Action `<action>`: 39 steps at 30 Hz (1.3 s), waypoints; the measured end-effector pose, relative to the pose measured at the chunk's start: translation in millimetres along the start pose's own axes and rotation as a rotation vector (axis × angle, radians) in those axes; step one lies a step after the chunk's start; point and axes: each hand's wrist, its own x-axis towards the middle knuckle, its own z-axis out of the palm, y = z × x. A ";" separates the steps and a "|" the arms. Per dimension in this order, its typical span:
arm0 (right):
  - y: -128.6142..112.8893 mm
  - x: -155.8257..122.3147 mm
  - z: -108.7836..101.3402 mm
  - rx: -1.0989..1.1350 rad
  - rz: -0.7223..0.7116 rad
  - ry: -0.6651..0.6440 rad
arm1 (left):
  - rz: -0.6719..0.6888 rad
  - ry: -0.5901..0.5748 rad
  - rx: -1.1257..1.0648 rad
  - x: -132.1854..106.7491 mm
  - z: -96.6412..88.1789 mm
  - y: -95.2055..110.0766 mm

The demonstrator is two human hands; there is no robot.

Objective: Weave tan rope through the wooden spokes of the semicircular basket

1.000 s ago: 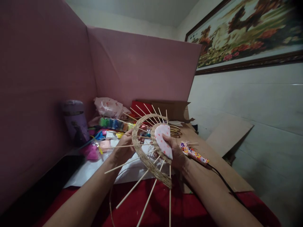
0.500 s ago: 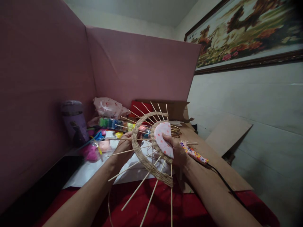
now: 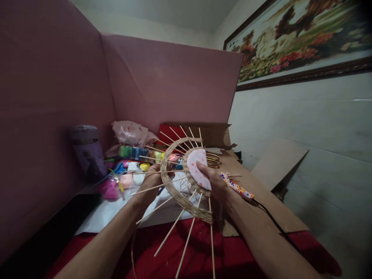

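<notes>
A half-round woven fan of sticks and twine hangs tilted in front of me. Its thin wooden sticks [image 3: 169,231] spread outward through a wide twine band [image 3: 166,182]. At its centre is a white half-circle pad [image 3: 195,166] with pink-red dots, edged with twine. My right hand [image 3: 214,179] is closed on the pad, its thumb pressed on the front face. My left hand [image 3: 151,181] is at the outer left side, its fingers curled behind the band and sticks and partly hidden. A loose twine strand [image 3: 132,248] hangs below my left forearm.
A flower-patterned hot glue gun [image 3: 236,186] with a black cord lies on cardboard [image 3: 270,211] at right. Bagged coloured clay [image 3: 110,188] lies at left beside a purple tumbler [image 3: 88,155]. Gold rings [image 3: 213,159] sit behind the fan. Pink panels [image 3: 171,81] stand behind.
The fan has turned slightly in my hands, its lower sticks swinging a little to the right. Both hands keep their hold. The whole view has shifted slightly.
</notes>
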 end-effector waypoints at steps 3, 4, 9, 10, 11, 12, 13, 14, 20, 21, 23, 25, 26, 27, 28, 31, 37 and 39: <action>0.9 0.6 -2.9 -0.059 -0.051 -0.007 | 0.019 0.005 0.007 -0.4 -0.6 1.4; 0.9 0.5 -3.6 -0.078 -0.060 -0.006 | 0.024 0.000 -0.002 -0.2 -1.0 1.4; -1.4 -0.9 -4.1 -0.177 -0.060 0.010 | 0.046 -0.020 -0.029 2.0 -3.6 -0.8; -2.0 -1.2 -3.3 -0.179 -0.056 0.009 | 0.049 -0.017 -0.033 2.2 -3.7 -1.0; -2.5 -1.6 -2.2 -0.175 -0.051 0.011 | 0.053 -0.017 -0.033 2.2 -3.7 -0.9; -3.0 -1.9 -0.9 -0.167 -0.045 0.018 | 0.059 -0.021 -0.030 2.2 -3.6 -0.8; -3.4 -2.3 0.6 -0.159 -0.042 0.031 | 0.063 -0.025 -0.024 2.3 -3.6 -0.7; -3.7 -2.6 1.9 -0.154 -0.043 0.046 | 0.063 -0.026 -0.015 2.4 -3.6 -0.6; -3.0 -2.3 2.8 -0.191 -0.072 0.096 | 0.061 0.000 0.044 4.2 -5.8 -1.9; -2.6 -2.0 2.2 -0.181 -0.072 0.090 | 0.058 0.001 0.041 4.1 -5.9 -1.9; -2.1 -1.4 1.2 -0.123 -0.063 0.062 | 0.059 0.005 0.031 3.4 -5.6 -1.7; -1.9 -0.6 0.6 -0.016 -0.021 0.033 | 0.037 0.011 0.029 2.4 -4.5 -1.5; -1.9 -0.1 0.4 0.050 0.013 0.021 | 0.012 0.013 0.030 1.9 -3.7 -1.5; -2.1 0.4 0.2 0.114 0.046 0.018 | -0.016 0.011 0.030 1.4 -2.8 -1.6; -2.3 0.9 -0.2 0.170 0.076 0.023 | -0.041 0.008 0.028 1.0 -1.8 -1.8; -3.2 2.0 -2.2 0.256 0.120 0.060 | -0.056 -0.025 0.015 0.3 0.1 -3.2; -5.9 1.5 -6.9 0.262 0.126 0.053 | -0.042 -0.085 -0.019 1.4 -2.2 -6.4; -7.3 1.3 -7.3 0.244 0.113 0.061 | -0.020 -0.106 -0.011 1.9 -3.7 -4.7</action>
